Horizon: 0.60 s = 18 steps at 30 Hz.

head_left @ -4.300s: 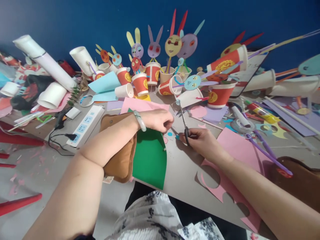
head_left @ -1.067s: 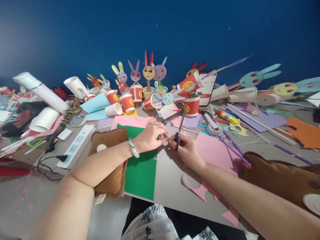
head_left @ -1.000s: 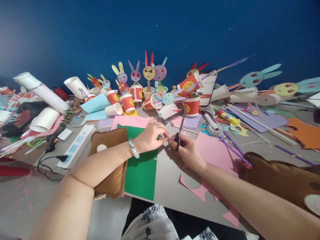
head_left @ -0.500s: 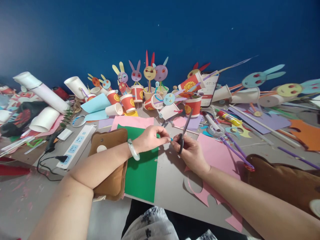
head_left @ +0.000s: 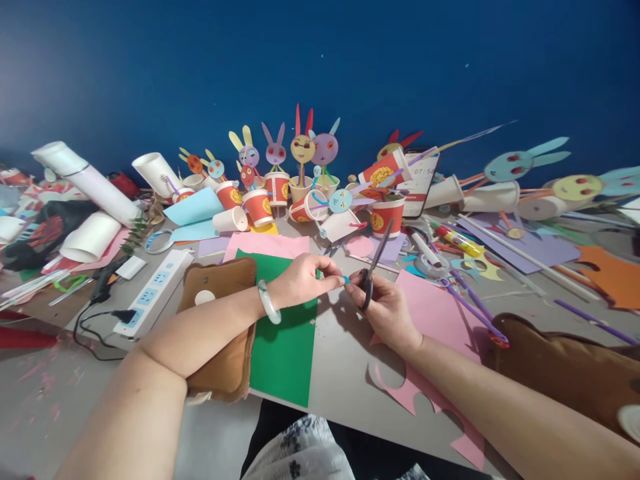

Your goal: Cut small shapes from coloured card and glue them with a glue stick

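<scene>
My left hand (head_left: 306, 279), with a pale bangle (head_left: 269, 303) at the wrist, pinches a tiny blue piece of paper (head_left: 346, 280) between thumb and fingertips. Facing it, my right hand (head_left: 385, 303) is wrapped around dark-handled scissors (head_left: 369, 283), whose blades point up and away from me. The right fingertips meet the blue piece too. Under the left hand lies a green sheet of paper (head_left: 283, 363). To the right, a pink sheet (head_left: 430, 307) with round cut-outs lies partly beneath my right forearm.
Paper cups (head_left: 257, 207) with paper rabbit figures (head_left: 303, 150) stand along the blue wall. A phone (head_left: 424, 180) leans there. On the left are a power strip (head_left: 155, 293) and a brown cushion (head_left: 220, 273); tape (head_left: 433, 265) and a glue bottle (head_left: 457, 240) lie on the right.
The view has shifted slightly. Both hands stay together at the blue piece, which shows a little more between the fingertips. The scissors remain in my right hand.
</scene>
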Each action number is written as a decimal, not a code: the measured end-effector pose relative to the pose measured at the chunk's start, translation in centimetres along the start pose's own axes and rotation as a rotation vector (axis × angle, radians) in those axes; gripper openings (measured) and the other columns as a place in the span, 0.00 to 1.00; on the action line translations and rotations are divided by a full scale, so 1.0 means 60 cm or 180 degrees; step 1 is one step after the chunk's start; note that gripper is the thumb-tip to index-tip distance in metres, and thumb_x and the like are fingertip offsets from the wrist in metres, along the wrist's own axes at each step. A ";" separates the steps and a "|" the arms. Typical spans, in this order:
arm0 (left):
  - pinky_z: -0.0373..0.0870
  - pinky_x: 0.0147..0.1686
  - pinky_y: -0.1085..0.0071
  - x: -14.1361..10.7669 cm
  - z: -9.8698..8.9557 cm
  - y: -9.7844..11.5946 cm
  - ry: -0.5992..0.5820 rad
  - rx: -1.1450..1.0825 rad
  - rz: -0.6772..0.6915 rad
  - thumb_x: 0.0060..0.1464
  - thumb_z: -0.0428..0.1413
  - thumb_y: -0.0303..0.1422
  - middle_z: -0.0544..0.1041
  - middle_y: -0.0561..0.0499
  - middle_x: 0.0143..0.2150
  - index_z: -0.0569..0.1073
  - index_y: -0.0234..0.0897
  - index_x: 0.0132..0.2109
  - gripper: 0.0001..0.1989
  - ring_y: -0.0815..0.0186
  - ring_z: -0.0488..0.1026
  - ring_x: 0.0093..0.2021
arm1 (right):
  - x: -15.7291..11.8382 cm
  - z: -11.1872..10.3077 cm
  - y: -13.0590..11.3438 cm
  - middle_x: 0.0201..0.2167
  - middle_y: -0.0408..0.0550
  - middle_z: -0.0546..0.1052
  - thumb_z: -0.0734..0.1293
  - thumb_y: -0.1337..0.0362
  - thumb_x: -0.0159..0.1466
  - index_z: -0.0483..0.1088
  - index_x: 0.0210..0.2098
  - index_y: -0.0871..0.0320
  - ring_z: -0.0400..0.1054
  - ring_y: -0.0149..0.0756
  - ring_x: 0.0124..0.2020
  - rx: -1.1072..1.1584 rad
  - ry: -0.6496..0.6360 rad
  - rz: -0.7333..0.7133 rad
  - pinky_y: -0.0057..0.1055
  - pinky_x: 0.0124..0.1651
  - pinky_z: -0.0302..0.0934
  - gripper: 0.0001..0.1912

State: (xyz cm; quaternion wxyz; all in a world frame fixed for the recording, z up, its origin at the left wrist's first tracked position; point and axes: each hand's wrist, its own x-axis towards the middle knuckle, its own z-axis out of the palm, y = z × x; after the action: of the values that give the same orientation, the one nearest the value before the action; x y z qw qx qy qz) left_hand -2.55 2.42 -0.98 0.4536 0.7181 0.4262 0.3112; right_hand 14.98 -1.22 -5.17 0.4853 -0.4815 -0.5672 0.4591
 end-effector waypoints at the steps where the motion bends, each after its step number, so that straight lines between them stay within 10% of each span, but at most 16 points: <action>1: 0.64 0.31 0.73 0.000 -0.001 0.000 0.0063 -0.0069 0.0001 0.50 0.59 0.32 0.75 0.52 0.27 0.74 0.32 0.30 0.06 0.71 0.68 0.29 | 0.000 0.000 0.001 0.19 0.39 0.66 0.70 0.53 0.57 0.67 0.28 0.56 0.57 0.28 0.19 0.0087 -0.0068 0.0056 0.26 0.22 0.54 0.13; 8: 0.65 0.35 0.72 0.002 -0.009 0.005 0.0564 -0.0725 0.0100 0.51 0.59 0.36 0.75 0.51 0.29 0.73 0.33 0.31 0.09 0.70 0.69 0.32 | 0.001 -0.003 0.013 0.18 0.38 0.64 0.68 0.42 0.57 0.63 0.28 0.56 0.55 0.27 0.17 0.0689 -0.1075 0.0161 0.28 0.22 0.53 0.23; 18: 0.67 0.41 0.70 0.006 -0.003 0.011 0.0797 -0.1787 -0.0062 0.47 0.63 0.36 0.76 0.53 0.28 0.74 0.33 0.29 0.10 0.70 0.71 0.33 | 0.000 -0.002 0.003 0.23 0.42 0.65 0.66 0.37 0.55 0.64 0.27 0.57 0.56 0.30 0.24 0.0152 -0.1389 -0.0171 0.28 0.27 0.52 0.28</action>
State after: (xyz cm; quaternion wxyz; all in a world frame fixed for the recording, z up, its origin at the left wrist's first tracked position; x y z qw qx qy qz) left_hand -2.32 2.66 -0.25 0.5811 0.5167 0.3831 0.4986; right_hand 15.14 -1.19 -5.36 0.3744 -0.3438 -0.6604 0.5527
